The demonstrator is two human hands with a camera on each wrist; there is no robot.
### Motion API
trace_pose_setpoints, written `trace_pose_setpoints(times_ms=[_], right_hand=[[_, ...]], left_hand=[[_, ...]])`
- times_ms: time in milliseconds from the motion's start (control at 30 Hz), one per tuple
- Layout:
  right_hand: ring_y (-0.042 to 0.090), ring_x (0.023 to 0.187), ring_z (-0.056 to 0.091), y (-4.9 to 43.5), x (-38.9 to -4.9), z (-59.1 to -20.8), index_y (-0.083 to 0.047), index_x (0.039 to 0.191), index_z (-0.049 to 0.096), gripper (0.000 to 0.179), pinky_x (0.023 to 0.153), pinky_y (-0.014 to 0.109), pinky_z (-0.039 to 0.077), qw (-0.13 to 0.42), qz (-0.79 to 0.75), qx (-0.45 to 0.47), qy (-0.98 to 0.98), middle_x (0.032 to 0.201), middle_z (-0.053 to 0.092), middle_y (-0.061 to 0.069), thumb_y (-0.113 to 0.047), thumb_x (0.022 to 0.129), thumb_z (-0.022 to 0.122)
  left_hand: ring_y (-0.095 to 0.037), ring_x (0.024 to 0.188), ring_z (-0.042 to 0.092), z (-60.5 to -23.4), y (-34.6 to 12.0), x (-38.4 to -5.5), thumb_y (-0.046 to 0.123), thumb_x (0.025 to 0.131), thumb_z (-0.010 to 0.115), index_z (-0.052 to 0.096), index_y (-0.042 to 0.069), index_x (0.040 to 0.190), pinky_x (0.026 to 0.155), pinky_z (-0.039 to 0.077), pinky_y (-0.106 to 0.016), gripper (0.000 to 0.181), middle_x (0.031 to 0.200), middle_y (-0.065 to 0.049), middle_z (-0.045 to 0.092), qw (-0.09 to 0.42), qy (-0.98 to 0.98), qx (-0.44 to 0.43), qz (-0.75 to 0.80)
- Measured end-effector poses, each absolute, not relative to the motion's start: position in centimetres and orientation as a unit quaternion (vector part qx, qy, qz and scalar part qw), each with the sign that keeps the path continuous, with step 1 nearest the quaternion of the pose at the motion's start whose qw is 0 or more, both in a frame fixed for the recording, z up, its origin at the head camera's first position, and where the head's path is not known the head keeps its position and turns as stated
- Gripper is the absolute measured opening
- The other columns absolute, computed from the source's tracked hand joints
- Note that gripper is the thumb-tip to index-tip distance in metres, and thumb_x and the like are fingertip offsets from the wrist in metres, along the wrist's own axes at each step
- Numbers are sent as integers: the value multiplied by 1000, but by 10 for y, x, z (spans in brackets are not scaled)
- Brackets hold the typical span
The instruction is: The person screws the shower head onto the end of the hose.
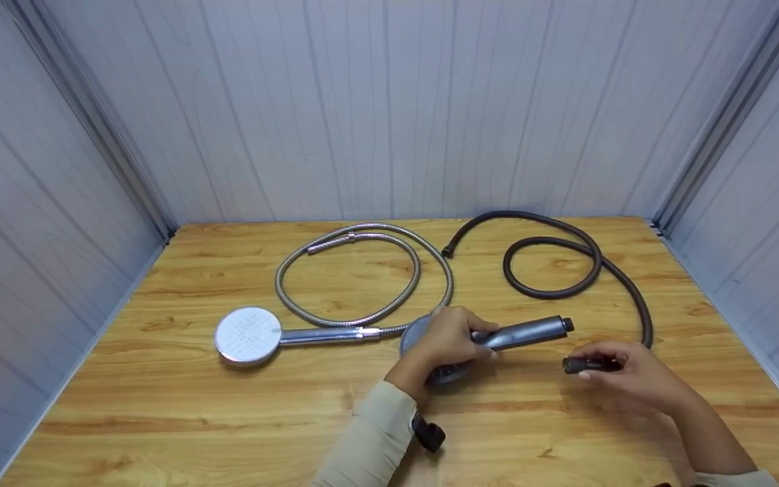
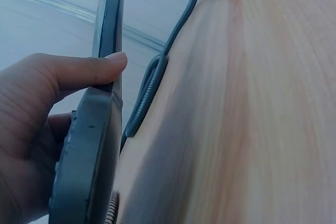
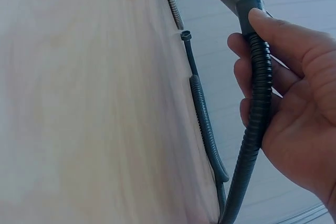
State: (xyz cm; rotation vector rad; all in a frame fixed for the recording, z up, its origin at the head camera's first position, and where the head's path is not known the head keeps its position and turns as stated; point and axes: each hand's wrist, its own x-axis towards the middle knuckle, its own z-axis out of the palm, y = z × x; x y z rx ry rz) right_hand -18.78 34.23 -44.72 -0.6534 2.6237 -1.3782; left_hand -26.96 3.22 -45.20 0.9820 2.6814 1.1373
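Note:
My left hand (image 1: 449,338) grips a dark grey shower head (image 1: 521,333) where its round head meets the handle. The handle points right, its threaded end free; in the left wrist view the thumb lies across the neck of the shower head (image 2: 109,30). To the right, my right hand (image 1: 633,375) pinches the end fitting of a black shower hose (image 1: 575,366) between thumb and fingers. In the right wrist view the hose (image 3: 260,77) runs down past the palm. In the head view, the fitting and the handle's threaded end are apart.
A chrome shower head (image 1: 249,335) lies at the left, joined to a coiled silver hose (image 1: 280,277) behind it. The black hose's other part loops at the back right, ending in a nut (image 1: 447,251). Ribbed wall panels (image 1: 389,108) enclose the wooden table (image 1: 227,426).

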Motion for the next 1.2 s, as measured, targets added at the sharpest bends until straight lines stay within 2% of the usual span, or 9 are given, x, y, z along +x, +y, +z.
trace_pose_setpoints(times_ms=[100,200,400,700,933,1200], right_hand=[[10,90,63,342,-189,-446,-3,116,68,27,73,27,51,40,-450,-206,868,108,68,10,-14,91,69],[10,90,63,341,-191,-444,-4,115,69,26,72,27,51,29,-447,-201,871,109,68,10,-14,91,70],[12,84,61,341,-193,-437,-5,115,70,26,67,28,51,24,-450,-188,873,109,67,13,-16,91,69],[14,82,59,341,-197,-427,-4,116,67,28,66,29,51,46,-446,-173,877,108,65,14,-19,93,68],[14,90,63,341,-202,-426,1,118,64,28,73,32,54,59,-483,-183,854,109,65,17,-15,95,64],[14,91,62,338,-206,-427,-1,117,66,29,72,29,53,37,-481,-160,861,111,65,15,-17,92,68]], left_hand=[[3,76,55,-451,30,-270,26,73,86,74,22,112,87,27,-31,41,100,13,72,27,874,323,361],[4,75,55,-450,28,-270,28,73,87,74,22,112,82,26,-28,42,99,13,72,21,877,324,354],[4,75,57,-449,23,-270,27,72,87,75,21,111,82,27,-28,41,96,12,73,6,877,332,346],[4,78,57,-449,16,-268,27,72,87,74,21,112,84,28,-29,42,98,11,73,7,881,337,332],[2,80,57,-448,11,-268,30,72,87,74,22,113,85,28,-29,43,100,12,72,1,886,336,321],[-1,79,58,-449,8,-268,29,72,87,74,23,112,84,29,-30,43,98,10,73,-7,887,337,315]])
